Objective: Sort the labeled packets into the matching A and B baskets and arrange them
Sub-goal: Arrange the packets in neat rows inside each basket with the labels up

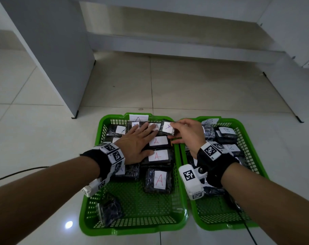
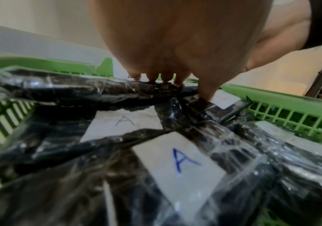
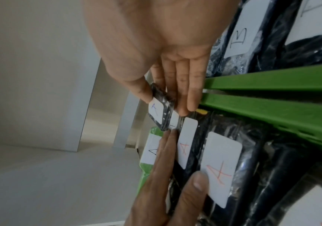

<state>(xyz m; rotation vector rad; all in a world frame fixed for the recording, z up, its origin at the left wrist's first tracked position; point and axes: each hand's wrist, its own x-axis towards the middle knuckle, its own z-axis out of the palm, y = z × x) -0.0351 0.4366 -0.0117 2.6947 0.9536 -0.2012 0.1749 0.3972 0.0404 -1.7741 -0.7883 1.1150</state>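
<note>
Two green baskets stand side by side on the floor: the A basket (image 1: 132, 230) on the left and the B basket (image 1: 220, 227) on the right. Black plastic-wrapped packets with white A labels (image 1: 158, 155) fill the far part of the A basket. My left hand (image 1: 137, 144) (image 2: 187, 85) lies flat on them with straight fingers. My right hand (image 1: 175, 131) (image 3: 167, 97) pinches a blue-lettered A packet (image 1: 166, 129) (image 3: 160, 113) between thumb and fingers, tilted, at the A basket's far right corner. Packets labeled B (image 1: 227, 131) lie in the B basket.
One packet (image 1: 110, 209) with no label showing leans in the A basket's near left corner. Paper tags A (image 1: 138, 118) and B (image 1: 209, 121) mark the far rims. A white cabinet panel (image 1: 49, 50) stands at the far left. Black cables (image 1: 17, 172) cross the tiled floor.
</note>
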